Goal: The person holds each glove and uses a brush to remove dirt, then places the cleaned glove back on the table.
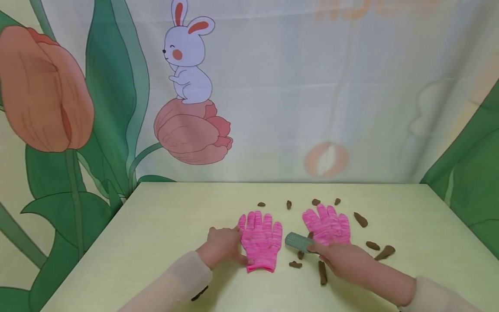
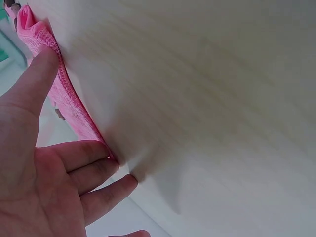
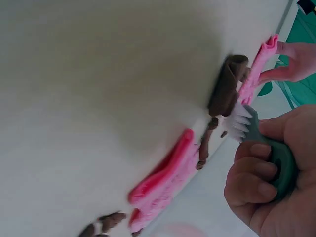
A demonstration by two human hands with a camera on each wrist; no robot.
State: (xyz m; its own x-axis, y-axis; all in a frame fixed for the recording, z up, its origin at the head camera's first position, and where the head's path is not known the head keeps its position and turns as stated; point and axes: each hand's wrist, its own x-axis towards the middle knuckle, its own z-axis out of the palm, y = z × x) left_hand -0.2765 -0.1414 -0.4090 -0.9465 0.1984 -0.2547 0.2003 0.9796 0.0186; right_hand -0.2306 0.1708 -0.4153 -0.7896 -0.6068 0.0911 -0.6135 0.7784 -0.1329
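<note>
Two pink knitted gloves lie on the table. My left hand (image 1: pixel 225 246) rests along the left edge of the left glove (image 1: pixel 260 242). In the left wrist view its thumb touches the glove's cuff (image 2: pixel 47 42), and its extended fingertips (image 2: pixel 106 163) meet the edge and the tabletop. My right hand (image 1: pixel 345 260) grips the handle of a green scrub brush (image 1: pixel 297 242), its fingers curled round it. White bristles (image 3: pixel 239 123) show in the right wrist view. The brush is held between the gloves, and my right hand partly hides the right glove (image 1: pixel 331 225).
Several brown lumps and strips lie around the gloves, among them a strip (image 1: pixel 322 273) near my right hand and a larger piece (image 1: pixel 360 219) at the right. A small dark object (image 1: pixel 199 294) lies by my left sleeve. A printed curtain (image 1: pixel 273 86) hangs behind the table.
</note>
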